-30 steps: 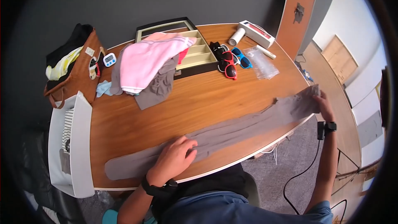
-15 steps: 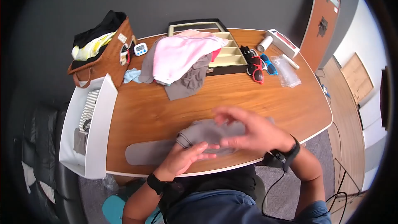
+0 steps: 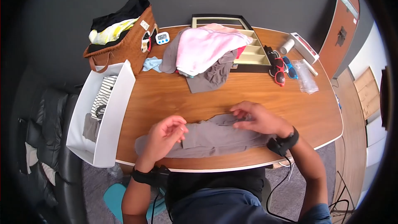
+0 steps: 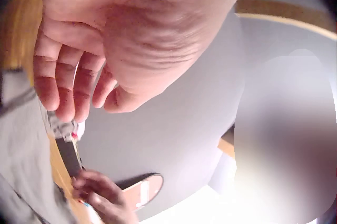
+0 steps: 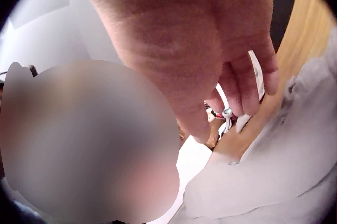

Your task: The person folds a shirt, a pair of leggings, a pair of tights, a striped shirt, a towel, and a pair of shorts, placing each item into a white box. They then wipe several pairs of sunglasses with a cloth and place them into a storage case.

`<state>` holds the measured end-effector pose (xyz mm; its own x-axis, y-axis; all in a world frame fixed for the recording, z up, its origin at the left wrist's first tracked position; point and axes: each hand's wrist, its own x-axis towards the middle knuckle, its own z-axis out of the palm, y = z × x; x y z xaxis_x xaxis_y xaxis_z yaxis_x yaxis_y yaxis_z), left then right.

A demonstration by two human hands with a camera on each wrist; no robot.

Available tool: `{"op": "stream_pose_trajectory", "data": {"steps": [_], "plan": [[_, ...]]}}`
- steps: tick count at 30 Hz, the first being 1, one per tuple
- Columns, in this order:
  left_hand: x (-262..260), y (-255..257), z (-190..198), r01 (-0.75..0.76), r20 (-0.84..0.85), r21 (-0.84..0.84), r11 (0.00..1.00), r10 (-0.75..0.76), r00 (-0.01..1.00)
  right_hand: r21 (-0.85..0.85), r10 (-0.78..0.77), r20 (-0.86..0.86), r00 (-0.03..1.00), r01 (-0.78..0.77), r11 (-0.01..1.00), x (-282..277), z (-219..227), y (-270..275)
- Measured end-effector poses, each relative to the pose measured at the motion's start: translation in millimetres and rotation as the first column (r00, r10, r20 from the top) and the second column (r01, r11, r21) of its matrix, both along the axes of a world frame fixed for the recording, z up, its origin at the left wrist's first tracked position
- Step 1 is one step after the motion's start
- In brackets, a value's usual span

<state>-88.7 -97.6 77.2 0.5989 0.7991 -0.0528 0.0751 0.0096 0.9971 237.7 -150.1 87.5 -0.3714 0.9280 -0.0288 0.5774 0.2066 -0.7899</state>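
Note:
A grey garment point(image 3: 215, 139) lies folded in a long strip along the table's front edge, its left end partly behind my left hand point(image 3: 162, 141). That hand hovers over the strip with fingers loosely bent, holding nothing; the left wrist view shows the palm point(image 4: 131, 29) and relaxed fingers beside the grey cloth point(image 4: 26, 145). Over the right part of the strip is my right hand point(image 3: 261, 119), thumb and fingers apart. In the right wrist view that hand point(image 5: 210, 40) has nothing in its fingers, and the grey cloth point(image 5: 263, 182) lies below it.
A white bin point(image 3: 110, 128) with striped and grey clothes stands at the left, a brown bag point(image 3: 124, 45) behind it. At the back are a timer point(image 3: 162, 38), a pink cloth point(image 3: 207, 47) over grey fabric, a compartment box point(image 3: 253, 68), sunglasses point(image 3: 280, 72) and a plastic bag point(image 3: 306, 76).
The garment's right end has been folded over to the left, making the strip shorter. My right hand has come in from the far right and let go of the cloth. The head view has shifted.

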Motion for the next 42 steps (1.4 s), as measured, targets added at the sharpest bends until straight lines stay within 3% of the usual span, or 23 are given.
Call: {"op": "stream_pose_trajectory", "data": {"steps": [2, 3, 5, 6, 8, 12, 13, 15, 19, 21, 22, 24, 26, 29, 32, 34, 35, 37, 38, 39, 40, 41, 42], "plan": [[-6.6, 6.3, -0.4, -0.094, -0.241, 0.281, 0.955, 0.165, 0.956, 0.121, -0.074, 0.067, 0.995, 0.066, 0.991, 9.6, 5.7, -9.8], [-6.5, 8.1, 1.3, -0.102, -0.247, 0.282, 0.954, 0.175, 0.953, 0.121, -0.18, 0.133, 0.975, 0.164, 0.979, 17.2, 6.5, -16.4], [-2.3, 10.2, 3.4, -0.005, -0.544, 0.412, 0.911, 0.25, 0.801, 0.129, -0.278, 0.197, 0.94, 0.256, 0.958, 32.2, 6.6, -29.2], [-2.5, 11.2, -5.0, -0.01, -0.545, 0.41, 0.912, 0.253, 0.799, 0.158, -0.373, 0.231, 0.899, 0.344, 0.926, 39.6, 5.9, -36.4], [-0.5, 14.5, -25.5, 0.124, -0.622, 0.614, 0.78, 0.38, 0.685, 0.189, -0.462, 0.263, 0.847, 0.424, 0.886, 49.3, -0.3, -48.7], [13.9, 12.5, -10.6, 0.073, -0.698, 0.44, 0.895, 0.29, 0.655, 0.255, -0.626, 0.355, 0.694, 0.572, 0.779, 56.8, -5.4, -69.1], [15.0, 12.2, -9.0, 0.041, -0.679, 0.413, 0.91, 0.277, 0.679, 0.234, -0.661, 0.429, 0.615, 0.631, 0.739, 58.8, -1.9, -74.5], [18.4, 13.1, -11.3, 0.02, -0.654, 0.382, 0.924, 0.255, 0.713, 0.193, -0.675, 0.456, 0.58, 0.675, 0.712, 64.2, -0.2, -81.3], [19.9, 15.3, -16.9, -0.003, -0.546, 0.343, 0.939, 0.202, 0.813, 0.128, -0.68, 0.454, 0.576, 0.713, 0.689, 70.9, -6.8, -89.5], [22.6, 12.4, -18.2, -0.132, -0.186, 0.204, 0.97, 0.171, 0.968, 0.125, -0.683, 0.435, 0.587, 0.712, 0.691, 70.1, -8.4, -92.2], [23.0, 10.0, -17.8, -0.131, -0.187, 0.204, 0.97, 0.17, 0.968, 0.125, -0.683, 0.42, 0.598, 0.707, 0.696, 69.9, -8.2, -93.7], [23.1, 3.5, -13.5, -0.247, 0.128, 0.166, 0.955, 0.227, 0.965, 0.134, -0.676, 0.439, 0.592, 0.7, 0.701, 68.4, -6.6, -97.8], [15.6, -1.9, -2.6, -0.232, 0.157, 0.181, 0.956, 0.205, 0.966, 0.145, -0.67, 0.455, 0.587, 0.693, 0.706, 65.0, -1.4, -99.9], [13.5, -5.1, 5.7, -0.22, 0.232, 0.243, 0.945, 0.163, 0.959, 0.047, -0.581, 0.491, 0.649, 0.647, 0.761, 56.8, 6.0, -97.2], [26.4, -10.0, 22.3, -0.175, 0.303, 0.282, 0.943, 0.085, 0.949, 0.2, -0.422, 0.225, 0.878, 0.382, 0.902, 36.7, 11.8, -75.6], [40.4, -11.5, 37.2, -0.079, 0.352, 0.246, 0.966, -0.013, 0.936, 0.248, -0.264, 0.051, 0.963, 0.244, 0.937, 18.4, 12.3, -45.4], [46.9, -10.6, 44.8, -0.082, 0.35, 0.255, 0.964, -0.013, 0.936, 0.257, -0.261, 0.047, 0.964, 0.241, 0.936, 7.5, 17.3, -29.1], [55.3, -9.6, 59.3, -0.008, 0.419, 0.338, 0.941, -0.143, 0.896, 0.018, 0.023, -0.386, 0.922, -0.017, 1.0, -9.1, 25.6, -3.2], [54.1, -10.5, 64.9, -0.027, 0.446, 0.321, 0.947, -0.126, 0.886, 0.023, 0.033, -0.388, 0.921, -0.026, 0.999, -8.4, 21.3, 4.8], [48.3, -9.4, 67.3, -0.035, 0.442, 0.324, 0.945, -0.118, 0.889, -0.193, 0.157, -0.442, 0.883, -0.264, 0.945, -6.7, 12.5, 13.4], [38.6, -6.6, 69.2, -0.11, 0.455, 0.296, 0.949, -0.039, 0.889, -0.378, 0.256, -0.516, 0.817, -0.486, 0.788, -5.4, 6.4, 19.6], [27.0, -3.6, 70.0, -0.187, 0.466, 0.265, 0.946, 0.044, 0.884, -0.377, 0.268, -0.519, 0.812, -0.499, 0.781, -0.8, 1.9, 19.5], [12.7, 3.4, 62.8, -0.28, 0.447, 0.303, 0.911, 0.124, 0.886, -0.548, 0.249, -0.494, 0.833, -0.52, 0.655, 9.1, -4.9, 14.5]]}}
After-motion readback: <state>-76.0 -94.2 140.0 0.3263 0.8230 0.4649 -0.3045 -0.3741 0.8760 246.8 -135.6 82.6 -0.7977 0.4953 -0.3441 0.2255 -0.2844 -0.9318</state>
